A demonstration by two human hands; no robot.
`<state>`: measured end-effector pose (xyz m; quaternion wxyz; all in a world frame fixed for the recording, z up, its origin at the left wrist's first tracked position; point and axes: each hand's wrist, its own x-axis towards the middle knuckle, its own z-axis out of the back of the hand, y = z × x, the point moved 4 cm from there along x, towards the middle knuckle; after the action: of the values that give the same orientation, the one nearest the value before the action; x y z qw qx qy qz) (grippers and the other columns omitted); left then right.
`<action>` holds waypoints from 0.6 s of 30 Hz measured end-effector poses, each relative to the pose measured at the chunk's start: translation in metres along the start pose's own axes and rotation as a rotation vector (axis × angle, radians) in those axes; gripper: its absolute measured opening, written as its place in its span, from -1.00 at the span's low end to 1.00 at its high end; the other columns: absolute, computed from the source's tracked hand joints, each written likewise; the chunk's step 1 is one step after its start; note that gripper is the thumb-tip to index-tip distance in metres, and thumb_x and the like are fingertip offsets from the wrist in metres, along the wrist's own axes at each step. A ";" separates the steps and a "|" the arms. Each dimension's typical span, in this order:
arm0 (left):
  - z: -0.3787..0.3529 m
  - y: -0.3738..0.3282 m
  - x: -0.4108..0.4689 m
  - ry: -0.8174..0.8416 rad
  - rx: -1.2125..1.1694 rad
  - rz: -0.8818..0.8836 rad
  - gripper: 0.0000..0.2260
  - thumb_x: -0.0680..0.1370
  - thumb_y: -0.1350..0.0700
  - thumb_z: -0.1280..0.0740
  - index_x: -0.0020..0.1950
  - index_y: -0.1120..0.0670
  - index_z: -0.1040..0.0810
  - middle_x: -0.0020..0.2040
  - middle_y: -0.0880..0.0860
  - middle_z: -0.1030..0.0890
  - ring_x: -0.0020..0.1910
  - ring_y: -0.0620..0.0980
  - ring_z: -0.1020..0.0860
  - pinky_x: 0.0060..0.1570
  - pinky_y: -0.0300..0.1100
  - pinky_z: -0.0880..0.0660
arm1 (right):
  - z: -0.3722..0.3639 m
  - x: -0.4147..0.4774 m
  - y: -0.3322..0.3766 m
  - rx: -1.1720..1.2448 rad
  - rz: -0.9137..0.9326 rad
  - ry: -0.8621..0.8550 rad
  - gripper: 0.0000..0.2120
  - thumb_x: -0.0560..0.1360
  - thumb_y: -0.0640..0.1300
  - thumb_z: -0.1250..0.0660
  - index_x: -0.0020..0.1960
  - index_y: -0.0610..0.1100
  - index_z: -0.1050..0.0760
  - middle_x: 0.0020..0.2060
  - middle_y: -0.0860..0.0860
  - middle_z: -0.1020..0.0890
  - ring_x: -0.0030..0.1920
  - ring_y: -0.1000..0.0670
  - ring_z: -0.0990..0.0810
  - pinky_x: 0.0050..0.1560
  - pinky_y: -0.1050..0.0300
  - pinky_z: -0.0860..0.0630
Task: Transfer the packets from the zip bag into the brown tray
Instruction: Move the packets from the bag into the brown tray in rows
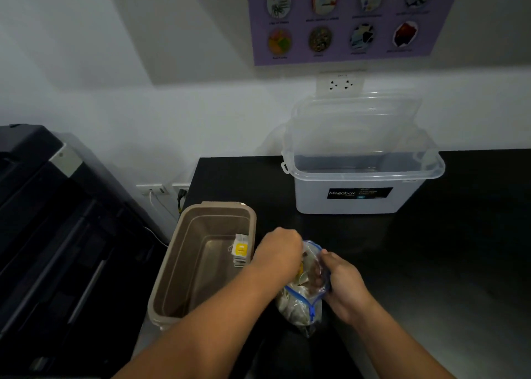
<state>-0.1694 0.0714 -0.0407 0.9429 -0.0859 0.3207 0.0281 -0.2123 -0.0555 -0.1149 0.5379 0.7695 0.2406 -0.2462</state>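
A clear zip bag [301, 301] with a blue seal stands open on the black counter, with several packets inside. My left hand [280, 251] reaches into its mouth; its fingers are hidden inside the bag, next to a yellow packet. My right hand [342, 281] pinches the bag's right edge and holds it open. The brown tray [172, 266] sits just left of the bag. A few packets with a yellow label [240, 251] lean against its right inner wall.
A clear plastic storage box [359, 183] with its lid propped behind stands at the back of the black counter [459, 249]. A dark printer-like machine [57, 235] fills the left. Wall sockets and cables sit behind the tray.
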 end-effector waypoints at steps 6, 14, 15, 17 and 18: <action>-0.014 -0.002 0.009 -0.181 0.195 -0.001 -0.78 0.59 0.18 -0.36 0.23 0.16 -0.55 0.09 0.15 -0.61 0.05 0.10 -0.63 0.00 -0.05 -0.59 | 0.001 0.000 0.002 -0.076 0.010 -0.017 -0.72 0.73 -0.10 -0.16 0.17 -0.28 -0.55 -0.08 -0.25 -0.74 -0.09 -0.20 -0.76 -0.05 -0.14 -0.68; -0.015 -0.004 0.033 -0.020 0.189 0.017 -0.63 0.56 0.08 -0.41 0.35 0.05 -0.49 0.01 0.10 -0.49 -0.17 0.03 -0.47 -0.24 -0.07 -0.43 | 0.005 0.003 0.008 -0.133 0.015 -0.058 -0.73 0.72 -0.07 -0.20 0.14 -0.25 -0.57 -0.12 -0.21 -0.76 -0.12 -0.16 -0.77 -0.15 -0.04 -0.66; -0.015 -0.004 0.034 -0.033 0.190 0.015 -0.66 0.56 0.09 -0.41 0.32 0.06 -0.51 -0.05 0.09 -0.46 -0.21 0.02 -0.45 -0.22 -0.07 -0.44 | 0.005 0.002 0.008 -0.131 0.012 -0.057 -0.74 0.72 -0.08 -0.20 0.12 -0.25 -0.57 -0.18 -0.18 -0.75 -0.19 -0.12 -0.77 -0.20 0.00 -0.65; -0.014 -0.005 0.034 -0.063 0.197 -0.001 -0.73 0.56 0.10 -0.41 0.24 0.09 -0.55 -0.08 0.08 -0.47 -0.21 0.01 -0.48 -0.16 -0.08 -0.51 | 0.006 0.002 0.008 -0.127 0.010 -0.063 -0.74 0.72 -0.09 -0.19 0.09 -0.25 -0.56 -0.25 -0.15 -0.73 -0.27 -0.08 -0.74 -0.26 0.04 -0.62; -0.015 -0.003 0.032 -0.081 0.184 -0.015 -0.77 0.56 0.10 -0.40 0.20 0.10 -0.57 -0.04 0.08 -0.52 -0.15 0.02 -0.54 -0.10 -0.08 -0.56 | 0.006 0.002 0.008 -0.132 0.009 -0.070 -0.74 0.72 -0.09 -0.20 0.10 -0.26 -0.55 -0.24 -0.16 -0.74 -0.26 -0.09 -0.75 -0.25 0.03 -0.63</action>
<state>-0.1530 0.0655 -0.0718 0.9592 -0.0001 0.2827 -0.0051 -0.2065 -0.0636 -0.1118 0.5968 0.7243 0.2338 -0.2540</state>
